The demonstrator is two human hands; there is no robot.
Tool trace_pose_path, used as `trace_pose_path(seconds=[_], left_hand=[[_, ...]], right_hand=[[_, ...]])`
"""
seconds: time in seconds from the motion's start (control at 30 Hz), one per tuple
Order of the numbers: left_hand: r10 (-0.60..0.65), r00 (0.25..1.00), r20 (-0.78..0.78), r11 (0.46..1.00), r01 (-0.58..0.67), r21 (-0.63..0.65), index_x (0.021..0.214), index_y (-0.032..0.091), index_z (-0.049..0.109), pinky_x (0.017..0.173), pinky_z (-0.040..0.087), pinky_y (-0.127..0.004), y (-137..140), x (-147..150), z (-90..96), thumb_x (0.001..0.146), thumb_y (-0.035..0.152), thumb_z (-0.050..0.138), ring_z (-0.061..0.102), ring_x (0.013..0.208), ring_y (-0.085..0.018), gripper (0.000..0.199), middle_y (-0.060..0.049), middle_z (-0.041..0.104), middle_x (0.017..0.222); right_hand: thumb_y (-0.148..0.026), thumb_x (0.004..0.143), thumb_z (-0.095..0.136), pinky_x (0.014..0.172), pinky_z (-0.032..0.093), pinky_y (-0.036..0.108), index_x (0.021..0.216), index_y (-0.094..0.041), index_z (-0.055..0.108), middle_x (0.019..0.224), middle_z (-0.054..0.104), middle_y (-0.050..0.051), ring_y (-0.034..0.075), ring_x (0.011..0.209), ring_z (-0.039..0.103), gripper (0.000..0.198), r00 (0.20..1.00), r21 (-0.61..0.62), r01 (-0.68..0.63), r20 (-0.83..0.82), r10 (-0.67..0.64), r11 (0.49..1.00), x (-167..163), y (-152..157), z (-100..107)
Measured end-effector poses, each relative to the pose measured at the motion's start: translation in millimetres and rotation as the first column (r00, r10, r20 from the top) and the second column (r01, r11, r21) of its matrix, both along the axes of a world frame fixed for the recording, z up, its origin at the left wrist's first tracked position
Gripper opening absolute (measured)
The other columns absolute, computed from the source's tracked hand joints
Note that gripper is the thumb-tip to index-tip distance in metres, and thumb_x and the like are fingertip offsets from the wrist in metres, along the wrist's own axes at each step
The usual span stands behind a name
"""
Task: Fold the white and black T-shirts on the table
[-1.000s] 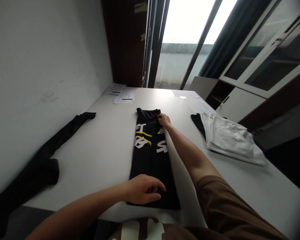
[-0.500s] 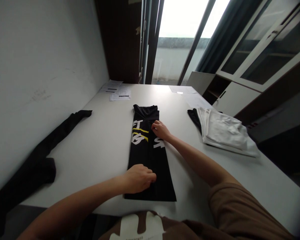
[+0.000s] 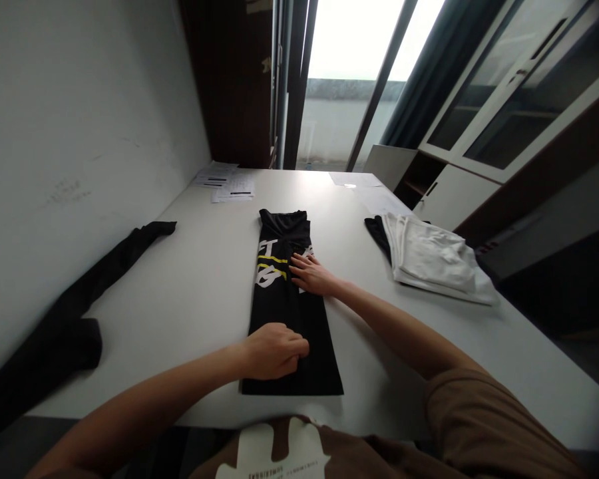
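A black T-shirt (image 3: 274, 313) with white lettering and yellow stripes lies folded into a long strip, straight ahead of me on the white table. My left hand (image 3: 278, 350) is closed over its near part, thumb and curled fingers on the cloth; the fingertips are mostly hidden. Farther up, my right hand (image 3: 313, 274) rests flat on the right side of the shirt with its fingers spread, covering part of the print.
White folded clothes (image 3: 436, 259) with black cloth under them lie on the right. A long black garment (image 3: 74, 313) stretches along the wall on the left. Papers (image 3: 232, 186) lie at the far left of the table (image 3: 199, 279), and more sheets at the far right.
My right hand has opened from a closed grip on the shirt and lies flat, slightly nearer to me. My left hand stays closed at the near part. The view has shifted slightly.
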State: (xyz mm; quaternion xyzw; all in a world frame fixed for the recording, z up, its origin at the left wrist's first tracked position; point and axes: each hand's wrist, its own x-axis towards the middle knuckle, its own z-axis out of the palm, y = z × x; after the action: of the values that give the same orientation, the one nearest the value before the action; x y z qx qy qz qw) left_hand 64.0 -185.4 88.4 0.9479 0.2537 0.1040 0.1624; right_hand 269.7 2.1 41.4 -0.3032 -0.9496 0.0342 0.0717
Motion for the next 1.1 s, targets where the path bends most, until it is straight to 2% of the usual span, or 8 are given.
trace_pose_path(seconds=[0.33, 0.43, 0.53, 0.63, 0.7, 0.83, 0.93, 1.1], left_hand=[[0.024, 0.99, 0.135, 1.0, -0.021, -0.023, 0.096, 0.022, 0.049, 0.078, 0.044, -0.032, -6.2, -3.4, -5.1, 0.082, 0.009, 0.048, 0.06, 0.078, -0.018, 0.019, -0.002, 0.067, 0.09], [-0.011, 0.995, 0.102, 1.0, 0.01, 0.007, 0.103, 0.021, 0.053, 0.081, 0.044, -0.034, -8.2, -2.9, -6.9, 0.085, 0.015, 0.053, 0.061, 0.085, -0.02, 0.019, -0.003, 0.067, 0.095], [-0.012, 0.995, 0.096, 1.0, 0.011, 0.006, 0.121, 0.02, 0.055, 0.088, 0.046, -0.036, -8.8, -7.0, -3.4, 0.087, 0.02, 0.058, 0.061, 0.096, -0.023, 0.033, -0.006, 0.067, 0.105], [-0.004, 0.992, 0.126, 1.0, 0.006, -0.019, 0.131, 0.02, 0.054, 0.096, 0.046, -0.037, -4.6, -15.1, 6.1, 0.09, 0.019, 0.057, 0.061, 0.106, -0.023, 0.041, -0.008, 0.067, 0.115], [0.028, 0.99, 0.139, 0.999, -0.024, -0.028, 0.133, 0.021, 0.054, 0.099, 0.045, -0.038, 0.4, -21.8, 14.4, 0.093, 0.018, 0.055, 0.06, 0.109, -0.023, 0.04, -0.007, 0.067, 0.118], [0.135, 0.983, 0.122, 0.991, -0.131, -0.042, 0.127, 0.023, 0.059, 0.1, 0.046, -0.037, 6.6, -37.6, 25.4, 0.096, 0.017, 0.052, 0.06, 0.109, -0.022, 0.032, -0.006, 0.067, 0.116], [0.161, 0.984, 0.075, 0.986, -0.157, -0.057, 0.122, 0.024, 0.062, 0.1, 0.047, -0.036, 2.7, -50.7, 21.8, 0.093, 0.014, 0.056, 0.06, 0.109, -0.021, 0.032, -0.005, 0.067, 0.117], [0.167, 0.985, 0.047, 0.984, -0.164, -0.07, 0.119, 0.026, 0.064, 0.106, 0.043, -0.039, -9.5, -59.1, 4.6, 0.086, 0.013, 0.064, 0.056, 0.117, -0.023, 0.035, -0.005, 0.062, 0.126]], right_hand=[[-0.032, 0.096, 0.057, 0.123, 0.02, 0.06, 0.148, -0.02, 0.055, 0.164, 0.034, 0.017, 0.035, 0.154, 0.025, 0.053, 0.969, -0.049, 0.244, -0.019, -0.245, 0.968, -31.3, -24.6, -2.9], [-0.024, 0.096, 0.056, 0.121, 0.028, 0.053, 0.139, -0.018, 0.062, 0.154, 0.048, 0.016, 0.032, 0.148, 0.038, 0.044, 0.953, -0.08, 0.259, -0.144, -0.268, 0.963, -35.5, -18.3, -0.9], [-0.029, 0.103, 0.05, 0.111, 0.043, 0.041, 0.133, -0.021, 0.065, 0.136, 0.064, 0.011, 0.025, 0.128, 0.057, 0.035, 0.89, -0.147, 0.284, -0.328, -0.318, 0.947, -29.8, -15.4, 2.3], [-0.033, 0.103, 0.053, 0.103, 0.05, 0.039, 0.145, -0.025, 0.055, 0.127, 0.067, 0.009, 0.024, 0.117, 0.062, 0.043, 0.862, -0.139, 0.249, -0.419, -0.285, 0.959, -18.8, -22.6, 5.5], [-0.03, 0.101, 0.054, 0.1, 0.051, 0.039, 0.153, -0.027, 0.046, 0.122, 0.068, 0.008, 0.024, 0.114, 0.061, 0.053, 0.903, -0.091, 0.154, -0.391, -0.178, 0.984, -12.5, -31.4, 7.4], [-0.027, 0.104, 0.049, 0.095, 0.051, 0.039, 0.135, -0.029, 0.066, 0.108, 0.067, 0.009, 0.024, 0.105, 0.06, 0.035, 0.973, -0.006, -0.02, -0.23, 0.018, 1.0, -7.6, -45.8, 10.1], [-0.031, 0.104, 0.05, 0.094, 0.05, 0.037, 0.118, -0.027, 0.073, 0.103, 0.065, 0.009, 0.023, 0.101, 0.058, 0.027, 0.973, 0.01, 0.048, -0.227, -0.045, 0.999, -12.6, -43.9, 10.5], [-0.033, 0.102, 0.055, 0.096, 0.049, 0.035, 0.12, -0.025, 0.071, 0.111, 0.063, 0.009, 0.024, 0.111, 0.056, 0.025, 0.929, 0.008, 0.185, -0.326, -0.173, 0.983, -45.6, 0.7, 11.5]])
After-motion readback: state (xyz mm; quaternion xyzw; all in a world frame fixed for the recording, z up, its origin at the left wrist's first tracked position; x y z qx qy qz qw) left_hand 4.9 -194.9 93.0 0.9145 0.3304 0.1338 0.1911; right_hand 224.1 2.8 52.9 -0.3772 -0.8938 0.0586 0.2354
